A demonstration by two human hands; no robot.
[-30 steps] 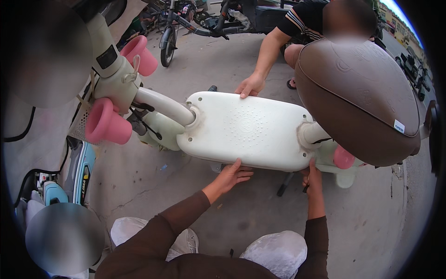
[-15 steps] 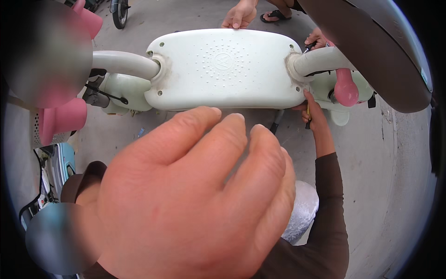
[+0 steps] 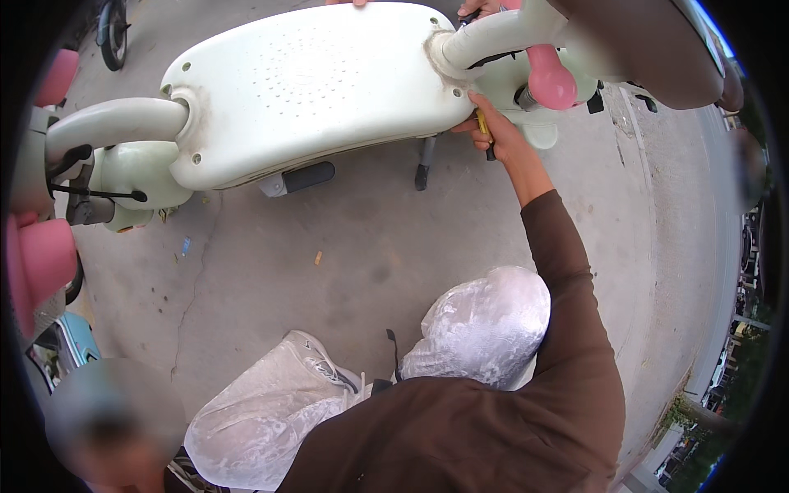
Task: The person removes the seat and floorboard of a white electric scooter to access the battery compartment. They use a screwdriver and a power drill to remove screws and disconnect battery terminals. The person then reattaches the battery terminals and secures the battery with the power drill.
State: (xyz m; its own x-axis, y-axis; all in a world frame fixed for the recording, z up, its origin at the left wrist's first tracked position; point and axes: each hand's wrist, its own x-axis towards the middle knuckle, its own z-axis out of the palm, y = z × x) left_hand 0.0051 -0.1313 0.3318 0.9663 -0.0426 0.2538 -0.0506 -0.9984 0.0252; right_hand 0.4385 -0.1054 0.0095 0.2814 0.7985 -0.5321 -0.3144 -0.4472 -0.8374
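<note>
A pale green-white scooter footboard [image 3: 304, 90] with raised dots spans the upper part of the view, tilted with its right end higher. At its lower right corner is my right hand [image 3: 503, 138], fingers closed around a yellow-and-black handled tool [image 3: 482, 125]. The tool's working end is hidden, and my fingertips are at the panel's underside edge. My left hand does not show. Across the board, another person's fingers [image 3: 347, 2] rest on the far edge, and a hand [image 3: 486, 7] holds a small black-handled tool [image 3: 468, 16] by the far right corner.
Thick pale frame tubes [image 3: 123, 127] rise at both ends of the board. A brown seat [image 3: 649, 49] juts in at the upper right, beside a pink rounded part [image 3: 551, 78]. A kickstand [image 3: 424, 164] stands below. My knees [image 3: 485, 329] are near; a blurred shape [image 3: 115, 411] is lower left.
My left hand, large in front of the camera before, has gone out of view. The view has shifted, so the footboard appears higher and tilted. My right hand still grips the tool at the corner.
</note>
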